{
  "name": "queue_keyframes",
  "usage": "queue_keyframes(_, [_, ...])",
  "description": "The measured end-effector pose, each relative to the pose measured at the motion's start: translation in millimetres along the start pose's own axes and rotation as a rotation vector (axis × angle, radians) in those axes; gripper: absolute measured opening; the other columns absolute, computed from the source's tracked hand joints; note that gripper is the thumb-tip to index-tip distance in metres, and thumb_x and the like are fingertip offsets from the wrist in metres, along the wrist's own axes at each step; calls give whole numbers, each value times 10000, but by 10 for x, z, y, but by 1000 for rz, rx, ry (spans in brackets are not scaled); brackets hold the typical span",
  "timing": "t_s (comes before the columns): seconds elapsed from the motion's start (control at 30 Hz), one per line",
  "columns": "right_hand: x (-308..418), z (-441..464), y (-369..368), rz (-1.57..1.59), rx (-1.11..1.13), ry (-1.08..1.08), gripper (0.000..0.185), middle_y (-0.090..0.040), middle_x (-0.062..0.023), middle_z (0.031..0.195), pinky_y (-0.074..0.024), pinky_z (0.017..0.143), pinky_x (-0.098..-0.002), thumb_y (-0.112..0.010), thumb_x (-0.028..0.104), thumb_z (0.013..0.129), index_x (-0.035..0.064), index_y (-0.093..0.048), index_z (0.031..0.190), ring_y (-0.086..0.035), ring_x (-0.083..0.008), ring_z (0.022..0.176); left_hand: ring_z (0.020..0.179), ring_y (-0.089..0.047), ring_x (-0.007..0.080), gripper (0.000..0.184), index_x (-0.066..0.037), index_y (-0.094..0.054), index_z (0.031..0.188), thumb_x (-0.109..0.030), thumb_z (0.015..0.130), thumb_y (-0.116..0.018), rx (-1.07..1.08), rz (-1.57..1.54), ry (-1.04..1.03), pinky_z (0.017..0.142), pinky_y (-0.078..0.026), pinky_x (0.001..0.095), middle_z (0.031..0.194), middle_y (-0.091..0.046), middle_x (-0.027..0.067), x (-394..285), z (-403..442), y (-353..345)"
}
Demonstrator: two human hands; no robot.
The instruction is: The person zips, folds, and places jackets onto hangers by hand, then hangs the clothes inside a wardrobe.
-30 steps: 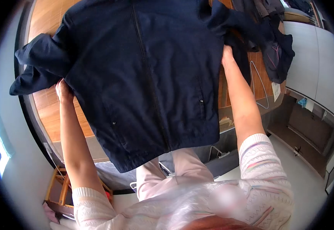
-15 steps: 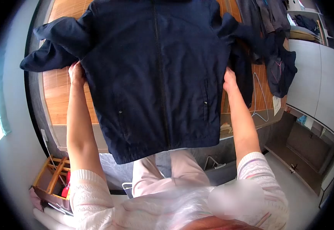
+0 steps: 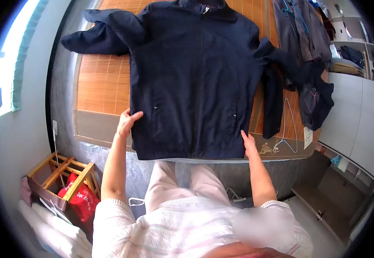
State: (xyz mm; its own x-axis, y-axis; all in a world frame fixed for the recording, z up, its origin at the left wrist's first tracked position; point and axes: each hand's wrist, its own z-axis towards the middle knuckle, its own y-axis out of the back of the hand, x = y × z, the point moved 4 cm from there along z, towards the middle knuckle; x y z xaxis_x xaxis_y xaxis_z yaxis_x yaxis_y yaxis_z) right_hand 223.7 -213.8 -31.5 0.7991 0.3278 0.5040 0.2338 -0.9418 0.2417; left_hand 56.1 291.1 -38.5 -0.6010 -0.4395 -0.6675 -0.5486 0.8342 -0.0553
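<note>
A dark navy zip-up jacket [image 3: 178, 86] lies spread front side up, its zip closed to the collar. On the jacket's left edge, near the hem, my left hand [image 3: 127, 124] pinches the cloth with the thumb on top. My right hand [image 3: 248, 144] holds the opposite edge close to the bottom corner; its fingertips are partly hidden by the cloth. One sleeve is bent outward at the left, the other hangs down along the right side. Beneath the jacket is a bamboo mat [image 3: 101, 84] with a brown border.
A white wire hanger [image 3: 286, 129] lies right of the jacket. Beyond it are dark grey garments [image 3: 301, 34], with a blue hanger [image 3: 296, 15] on them. A wooden rack [image 3: 68, 170] with a red bag [image 3: 81, 200] stands at lower left. White cabinets [image 3: 352, 103] line the right.
The jacket has come down flatter onto the mat, its collar now in view. Both hands have moved lower along its sides, toward the hem.
</note>
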Motion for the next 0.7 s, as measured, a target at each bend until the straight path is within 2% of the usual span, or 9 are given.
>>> queue_keyframes(0.07, [-5,-92,-9,-10,-2,-21,554,-575,-110,1083,-433,829,-311,-646,347,797,-41,-495,1163,-555,-202,931,797,-608,172,310,7,-588,1014,-52,723,-676,-15,-102,36,760,-482,287,921,-641,85,158,-191,12])
queue_keyframes(0.17, [4,-254,-27,-49,-23,-70,513,-579,-100,1075,-432,818,-313,-654,313,794,-6,-505,1167,-555,-205,926,764,-622,190,333,26,-575,1011,-26,699,-681,-59,-47,86,743,-511,322,902,-643,115,320,-351,-6])
queue_keyframes(0.3, [-18,-263,25,-210,-19,39,485,-565,-123,1107,-425,820,-320,-622,273,813,-30,-489,1169,-547,-225,960,743,-630,210,346,41,-565,1008,0,681,-670,-36,-58,70,736,-520,334,908,-639,129,367,-490,-19])
queue_keyframes(0.4, [18,-278,35,-295,-46,15,460,-550,-143,1135,-420,826,-328,-593,252,827,-40,-484,1165,-537,-244,997,757,-628,204,352,30,-563,1021,17,680,-649,-18,-62,93,738,-518,334,914,-638,120,494,-519,24])
queue_keyframes(0.5, [63,-300,24,-459,-109,28,432,-540,-156,1155,-418,843,-351,-566,249,841,-23,-488,1167,-529,-275,1028,826,-623,230,381,15,-561,1042,-24,674,-654,-59,-31,22,779,-493,331,944,-640,129,550,-556,6])
queue_keyframes(0.6, [129,-335,-7,-788,-236,131,406,-536,-167,1159,-434,842,-382,-540,250,850,7,-492,1173,-524,-304,1042,912,-601,283,440,-1,-542,1077,-89,664,-667,-408,567,-107,832,-457,341,985,-628,159,437,-729,2])
queue_keyframes(0.63, [135,-342,-19,-906,-276,174,402,-532,-170,1162,-453,825,-392,-533,254,853,18,-491,1176,-522,-313,1044,977,-557,332,480,-19,-527,1097,-173,667,-675,-503,682,-125,866,-427,366,1024,-596,183,388,-834,-40])
queue_keyframes(0.67, [138,-353,-27,-1024,-315,216,398,-529,-173,1165,-471,807,-402,-525,257,855,28,-491,1178,-520,-322,1045,989,-540,335,476,-34,-526,1099,-189,672,-669,-536,728,-147,867,-425,377,1040,-580,175,378,-917,-84])
queue_keyframes(0.7, [124,-420,-32,-876,-323,139,391,-530,-175,1156,-494,765,-409,-524,259,855,31,-493,1171,-526,-326,1031,1001,-524,338,471,-50,-526,1101,-205,677,-663,-568,775,-168,867,-424,387,1056,-565,167,380,-996,-117])
